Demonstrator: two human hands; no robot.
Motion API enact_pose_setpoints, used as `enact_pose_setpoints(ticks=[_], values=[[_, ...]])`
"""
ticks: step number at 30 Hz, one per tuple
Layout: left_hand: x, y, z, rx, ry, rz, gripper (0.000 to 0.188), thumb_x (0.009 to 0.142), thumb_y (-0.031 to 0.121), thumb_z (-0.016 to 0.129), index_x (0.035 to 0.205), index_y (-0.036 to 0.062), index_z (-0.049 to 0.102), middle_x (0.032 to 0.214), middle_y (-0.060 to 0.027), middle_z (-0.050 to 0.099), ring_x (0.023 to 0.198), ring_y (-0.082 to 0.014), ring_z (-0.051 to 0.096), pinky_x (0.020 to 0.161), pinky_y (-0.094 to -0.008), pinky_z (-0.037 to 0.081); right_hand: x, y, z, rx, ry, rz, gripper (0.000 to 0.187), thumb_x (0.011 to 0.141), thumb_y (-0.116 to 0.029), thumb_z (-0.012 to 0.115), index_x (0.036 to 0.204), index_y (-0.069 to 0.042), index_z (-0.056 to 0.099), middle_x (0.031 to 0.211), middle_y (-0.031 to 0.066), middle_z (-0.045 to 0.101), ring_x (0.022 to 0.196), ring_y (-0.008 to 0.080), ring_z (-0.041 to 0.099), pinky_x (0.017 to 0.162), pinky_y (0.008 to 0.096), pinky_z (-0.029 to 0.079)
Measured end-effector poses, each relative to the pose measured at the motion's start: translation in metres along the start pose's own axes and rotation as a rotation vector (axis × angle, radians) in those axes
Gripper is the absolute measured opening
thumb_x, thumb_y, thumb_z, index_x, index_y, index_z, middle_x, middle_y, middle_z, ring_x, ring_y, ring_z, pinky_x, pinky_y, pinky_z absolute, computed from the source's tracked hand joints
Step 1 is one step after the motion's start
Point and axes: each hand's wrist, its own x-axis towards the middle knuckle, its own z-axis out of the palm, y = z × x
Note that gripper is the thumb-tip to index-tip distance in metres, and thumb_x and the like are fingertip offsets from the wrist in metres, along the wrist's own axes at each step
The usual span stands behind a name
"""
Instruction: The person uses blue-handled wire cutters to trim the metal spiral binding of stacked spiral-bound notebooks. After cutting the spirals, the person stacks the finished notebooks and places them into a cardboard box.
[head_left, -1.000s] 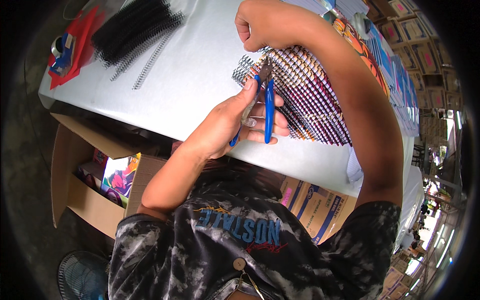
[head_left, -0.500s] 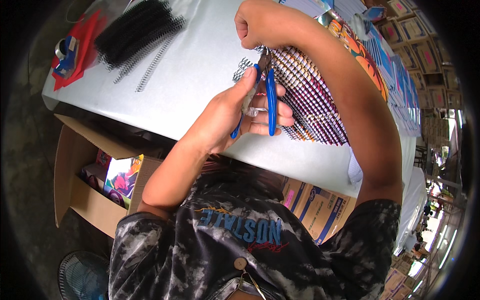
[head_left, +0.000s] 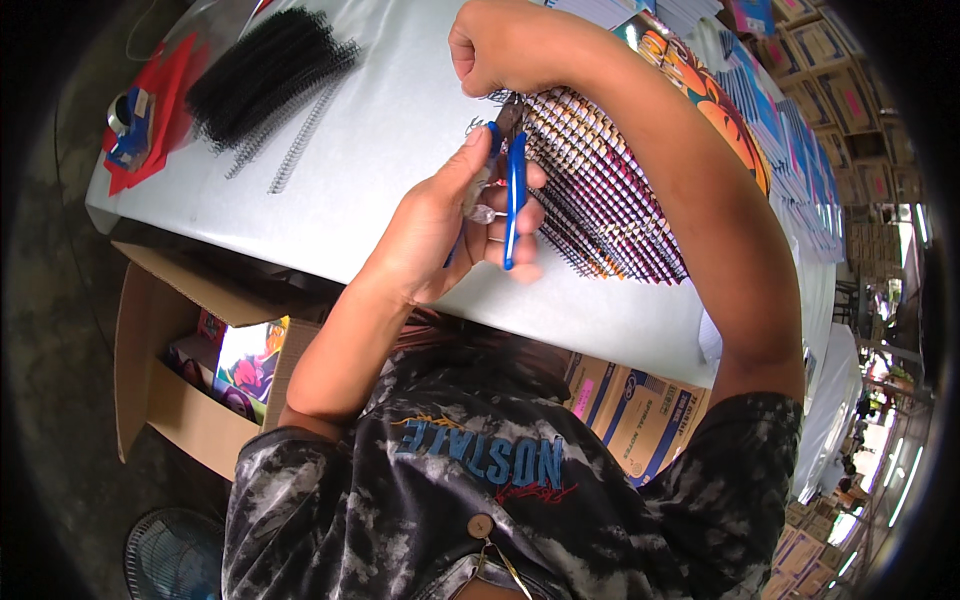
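Observation:
My left hand [head_left: 425, 225] grips a pair of blue-handled cutting pliers [head_left: 515, 190], with the fingers partly spread across the handles. A small scrap of clear plastic [head_left: 482, 212] shows between the handles. The dark metal jaws point away from me, at the left edge of a fanned stack of spiral-bound notebooks [head_left: 610, 195], by loose black coil ends. My right hand [head_left: 500, 45] reaches over the notebooks from the right and is closed just beyond the jaws. Its fingertips are turned away, so what they hold is hidden.
A pile of black spiral coils [head_left: 265, 80] lies at the table's far left, beside red sheets [head_left: 165, 90] and a blue tape dispenser [head_left: 130, 125]. An open cardboard box [head_left: 190, 430] stands below left. Stacked booklets [head_left: 800, 170] line the right; a carton [head_left: 640, 415] sits under the table edge.
Both hands and the pliers have shifted a little to the left, along the notebooks' coil ends. The pliers' handles look slightly closer together.

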Motion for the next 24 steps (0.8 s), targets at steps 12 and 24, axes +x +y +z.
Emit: enact_pose_setpoints(ticks=[12, 24], values=[[-0.001, 0.0, 0.016, 0.01, 0.043, -0.009, 0.064, 0.095, 0.055, 0.023, 0.111, -0.0008, 0.05, 0.085, -0.014, 0.061, 0.074, -0.0252, 0.065, 0.062, -0.0287, 0.052, 0.02, 0.017, 0.012, -0.301, 0.059, -0.25, 0.015, 0.068, -0.021, 0.062, 0.066, -0.007, 0.067, 0.07, 0.0132, 0.064, 0.064, 0.0278, 0.062, 0.061, 0.0366, 0.051], [0.003, 0.004, 0.024, -0.094, -0.088, 0.008, 0.066, 0.094, 0.055, 0.025, 0.116, -0.0029, 0.047, 0.092, -0.0192, 0.061, 0.087, -0.0313, 0.065, 0.071, -0.0355, 0.055, 0.03, 0.024, 0.008, -0.777, 0.04, -0.478, 0.017, 0.072, -0.02, 0.056, 0.08, -0.021, 0.071, 0.078, 0.0039, 0.067, 0.073, 0.0237, 0.064, 0.059, 0.0381, 0.051]])
